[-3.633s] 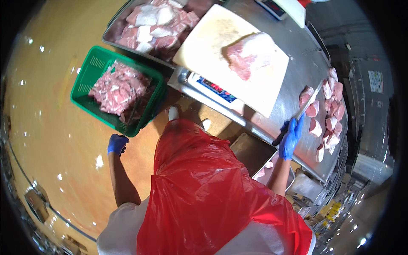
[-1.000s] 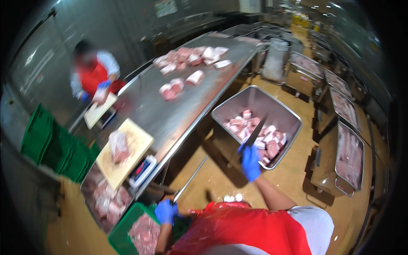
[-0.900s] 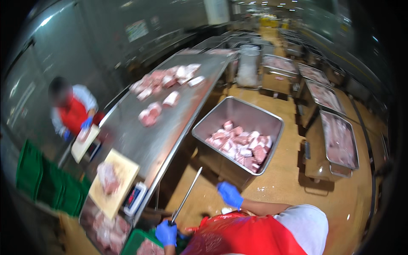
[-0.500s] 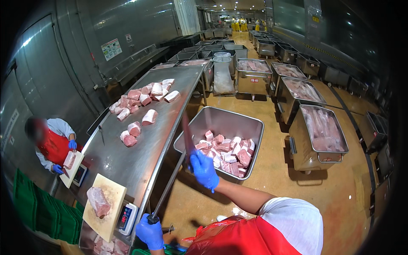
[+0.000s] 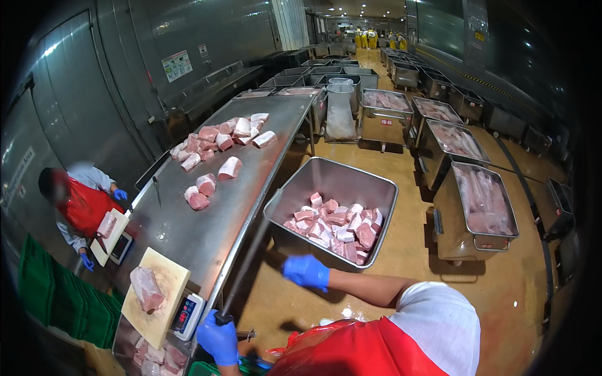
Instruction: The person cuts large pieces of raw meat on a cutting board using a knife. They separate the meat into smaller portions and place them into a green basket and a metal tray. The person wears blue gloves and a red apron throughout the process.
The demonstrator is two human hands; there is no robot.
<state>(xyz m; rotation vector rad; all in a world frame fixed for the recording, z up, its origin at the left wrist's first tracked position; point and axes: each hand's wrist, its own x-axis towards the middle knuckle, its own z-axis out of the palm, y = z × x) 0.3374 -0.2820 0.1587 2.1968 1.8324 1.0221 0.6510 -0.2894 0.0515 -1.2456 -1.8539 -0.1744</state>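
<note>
My left hand (image 5: 217, 341), in a blue glove, is closed round the black handle of a sharpening steel (image 5: 246, 271). The rod slants up and away beside the table edge. My right hand (image 5: 306, 272), also blue-gloved, is closed in front of the meat bin, apart from the rod; the knife seen in it earlier is hard to make out now. Left of my left hand, a piece of pork loin (image 5: 147, 289) lies on a white cutting board (image 5: 168, 266). Beside the board stands a digital scale (image 5: 187, 316).
Cut pork chunks (image 5: 216, 136) lie on the steel table (image 5: 188, 241). A steel bin (image 5: 390, 207) holds more chunks (image 5: 338, 227). Meat-filled carts (image 5: 448, 244) line the right. Across the table stands a co-worker (image 5: 88, 203) with another board. Green crates (image 5: 69, 297) are stacked at lower left.
My right hand has dropped lower, and the upright blade no longer shows clearly. My left hand keeps the steel. The co-worker's hands have moved away from the meat on their board.
</note>
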